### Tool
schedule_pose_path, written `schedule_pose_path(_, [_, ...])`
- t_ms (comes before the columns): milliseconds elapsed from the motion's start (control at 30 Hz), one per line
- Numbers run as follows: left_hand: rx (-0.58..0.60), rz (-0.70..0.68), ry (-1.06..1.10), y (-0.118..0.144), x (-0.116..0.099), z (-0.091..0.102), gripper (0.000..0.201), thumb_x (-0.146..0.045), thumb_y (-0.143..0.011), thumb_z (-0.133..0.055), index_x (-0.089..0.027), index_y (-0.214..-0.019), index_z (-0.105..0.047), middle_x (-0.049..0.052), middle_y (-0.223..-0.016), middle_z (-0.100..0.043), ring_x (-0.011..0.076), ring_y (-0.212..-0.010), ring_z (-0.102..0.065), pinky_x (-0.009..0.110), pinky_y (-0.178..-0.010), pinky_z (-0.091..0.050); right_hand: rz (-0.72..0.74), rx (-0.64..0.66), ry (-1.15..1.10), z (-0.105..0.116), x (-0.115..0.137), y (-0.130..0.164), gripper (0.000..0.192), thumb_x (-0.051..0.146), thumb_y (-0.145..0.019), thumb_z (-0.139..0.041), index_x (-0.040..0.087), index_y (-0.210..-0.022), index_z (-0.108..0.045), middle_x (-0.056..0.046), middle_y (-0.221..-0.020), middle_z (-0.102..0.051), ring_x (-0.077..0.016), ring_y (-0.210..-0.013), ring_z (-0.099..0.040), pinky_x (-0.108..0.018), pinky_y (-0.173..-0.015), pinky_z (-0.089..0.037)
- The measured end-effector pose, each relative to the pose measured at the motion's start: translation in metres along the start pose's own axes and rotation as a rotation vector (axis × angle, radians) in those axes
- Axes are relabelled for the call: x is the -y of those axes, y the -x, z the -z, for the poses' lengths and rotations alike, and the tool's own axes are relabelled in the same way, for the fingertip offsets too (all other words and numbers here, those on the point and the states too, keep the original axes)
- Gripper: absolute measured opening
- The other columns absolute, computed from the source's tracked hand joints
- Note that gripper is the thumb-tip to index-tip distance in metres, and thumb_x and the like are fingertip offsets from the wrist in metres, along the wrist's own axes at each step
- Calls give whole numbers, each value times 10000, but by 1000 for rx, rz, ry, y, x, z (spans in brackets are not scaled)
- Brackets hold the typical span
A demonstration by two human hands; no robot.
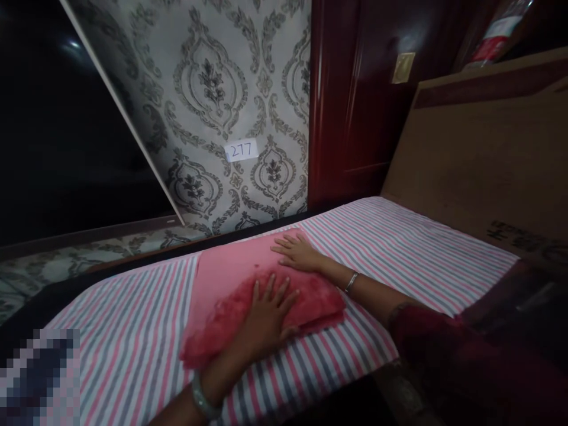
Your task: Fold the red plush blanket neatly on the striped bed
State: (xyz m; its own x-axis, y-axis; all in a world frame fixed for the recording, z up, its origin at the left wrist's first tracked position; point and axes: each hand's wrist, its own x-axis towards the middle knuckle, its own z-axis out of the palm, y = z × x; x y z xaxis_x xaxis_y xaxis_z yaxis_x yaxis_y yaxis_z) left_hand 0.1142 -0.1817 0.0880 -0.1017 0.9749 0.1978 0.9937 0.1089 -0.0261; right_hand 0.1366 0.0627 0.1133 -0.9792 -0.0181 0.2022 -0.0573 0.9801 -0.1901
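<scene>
Head view: both hands lie flat, fingers spread, gripping nothing. A red fuzzy cloth (266, 307) sits mid-bed on a pink sheet (231, 266). Left hand (266, 316) presses the cloth at 6 o'clock; right hand (298, 251) rests at its 1 o'clock edge, touching pink sheet too. Striped bedsheet (399, 248) covers the bed. On the wallpaper at 12 o'clock, a label (241, 150) reads 277.

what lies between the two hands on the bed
Only the folded red fuzzy cloth and its pink smooth side: the left hand and right hand both press flat on it, head view.
</scene>
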Motion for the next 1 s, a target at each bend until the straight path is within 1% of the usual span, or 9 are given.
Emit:
schedule_pose_path(167, [-44, 23, -49, 3, -5, -16, 760, -516, -865, -610, -327, -1539, -315, 86, -1629, -270, 411, -1501, -114, 746, -1119, -104, -149, 61, -37, -10, -24, -15, 579, 515, -1007, -347, 301, -1544, -321, -48, -1639, -231, -314, -1509, -146, -572, -1184, -137])
schedule_pose_path(300, [-7, 31, -27, 3, -7, -11, 764, -543, -863, -606, -328, -1537, -317, 87, -1630, -265, 413, -1501, -112, 746, -1117, -106, -389, 91, -136, 7, -30, -23, 556, 474, -1013, -326, 295, -1540, -337, -44, -1648, -200, -319, -1512, -137, -564, -1173, -212])
schedule_pose_path(400, [18, 19, 44, 1, -4, 2, 712, -547, -884, -573, -342, -1526, -340, 82, -1630, -265, 387, -1503, -143, 714, -1133, -132, -459, 55, -140, 19, -21, -10, 610, 486, -1010, -317, 261, -1573, -249, -81, -1660, -128, -356, -1514, -90, -606, -1162, -202])
schedule_pose_path(500, [0, 102, 78, 3, 11, 23, 578, -471, -966, -446, -306, -1516, -378, 107, -1607, -316, 324, -1487, -246, 644, -1166, -155, -390, -5, -79, 16, 3, 26, 701, 577, -977, -371, 268, -1584, -206, -97, -1661, -117, -378, -1512, -67, -609, -1170, -162])
schedule_pose_path(567, [-39, 260, -6, 10, 27, 32, 581, -461, -974, -418, -275, -1523, -376, 116, -1614, -290, 344, -1498, -203, 651, -1170, -114, -287, -41, -27, 3, 23, 58, 730, 634, -949, -401, 295, -1575, -235, -96, -1658, -138, -385, -1509, -75, -611, -1167, -158])
schedule_pose_path(667, [3, 530, -130, 28, 49, 30, 668, -549, -939, -446, -249, -1531, -367, 124, -1634, -221, 416, -1502, -112, 698, -1138, -121, -200, -95, -3, -25, 40, 99, 707, 625, -955, -402, 282, -1561, -281, -106, -1657, -145, -370, -1514, -55, -602, -1158, -206])
schedule_pose_path(733, [52, 626, -155, 38, 56, 22, 676, -567, -948, -410, -252, -1542, -343, 117, -1641, -201, 426, -1499, -107, 703, -1122, -166, -165, -148, -19, -43, 41, 113, 667, 575, -973, -398, 247, -1549, -323, -112, -1652, -161, -352, -1518, -58, -576, -1163, -236])
schedule_pose_path(867, [86, 637, -131, 42, 59, 15, 674, -579, -958, -373, -274, -1555, -305, 93, -1651, -174, 408, -1505, -95, 685, -1128, -180, -122, -253, -60, -58, 31, 115, 630, 537, -981, -401, 221, -1525, -379, -102, -1640, -216, -342, -1517, -85, -558, -1182, -238])
schedule_pose_path(1000, [102, 647, -81, 51, 63, 30, 642, -545, -969, -366, -243, -1535, -350, 110, -1639, -225, 385, -1502, -155, 671, -1130, -205, -127, -253, -99, -53, 27, 122, 610, 521, -988, -385, 185, -1496, -427, -135, -1619, -262, -348, -1508, -139, -546, -1175, -259])
